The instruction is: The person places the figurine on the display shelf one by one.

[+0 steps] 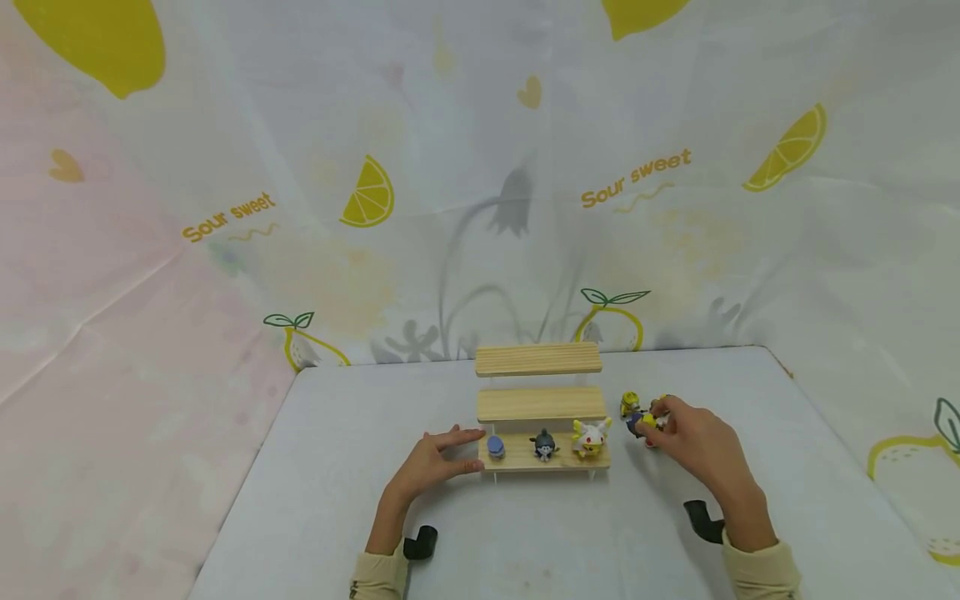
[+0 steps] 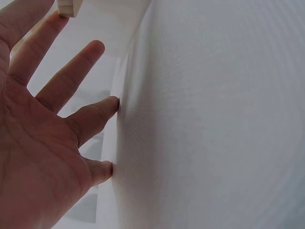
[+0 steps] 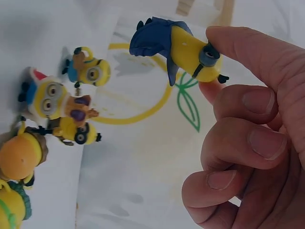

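My right hand (image 1: pixel 703 440) pinches a yellow minion figurine in a blue cape-like garment (image 3: pixel 188 50) by its one-eyed head, between thumb and forefinger. Several other minion figurines (image 3: pixel 50 102) stand below it on the table, one wearing a red-and-white hat. At the left end of a three-tier wooden display shelf (image 1: pixel 540 404), my left hand (image 1: pixel 426 467) has its fingers spread, with fingertips at the edge of the lowest board. That board carries a small blue-topped figurine (image 1: pixel 496 447), a dark-hatted figurine (image 1: pixel 543 445) and a white-and-yellow figurine (image 1: pixel 591 438).
The shelf stands on a white-covered table (image 1: pixel 315 500) near its back edge. Behind hangs a lemon-print cloth (image 1: pixel 420 100). A black curved piece is by each wrist, the left one (image 1: pixel 421 542) and the right one (image 1: pixel 703 522).
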Motion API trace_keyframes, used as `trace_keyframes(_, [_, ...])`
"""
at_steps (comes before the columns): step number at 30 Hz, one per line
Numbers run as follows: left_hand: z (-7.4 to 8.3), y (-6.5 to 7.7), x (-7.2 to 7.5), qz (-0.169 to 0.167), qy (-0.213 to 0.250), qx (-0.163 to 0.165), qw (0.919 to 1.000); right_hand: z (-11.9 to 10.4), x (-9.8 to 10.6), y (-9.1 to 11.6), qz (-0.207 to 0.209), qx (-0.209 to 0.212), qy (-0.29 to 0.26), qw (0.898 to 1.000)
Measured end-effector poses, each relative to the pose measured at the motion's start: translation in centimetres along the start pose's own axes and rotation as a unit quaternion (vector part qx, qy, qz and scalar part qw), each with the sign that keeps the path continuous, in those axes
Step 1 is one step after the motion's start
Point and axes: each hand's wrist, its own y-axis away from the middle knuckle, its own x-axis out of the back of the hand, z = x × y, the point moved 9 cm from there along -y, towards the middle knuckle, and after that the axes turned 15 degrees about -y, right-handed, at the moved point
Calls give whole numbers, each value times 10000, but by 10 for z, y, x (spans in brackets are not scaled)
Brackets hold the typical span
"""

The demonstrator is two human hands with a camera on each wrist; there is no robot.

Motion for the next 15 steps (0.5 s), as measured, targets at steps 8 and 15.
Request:
trace_keyframes(8, [3,0,0,-17,-45,5,10000,-17,12,-4,173,176,23,9997])
trace_keyframes(15, [2,1,0,-1,-92,39,9999,-32,16,-9,362,328,-122,9987])
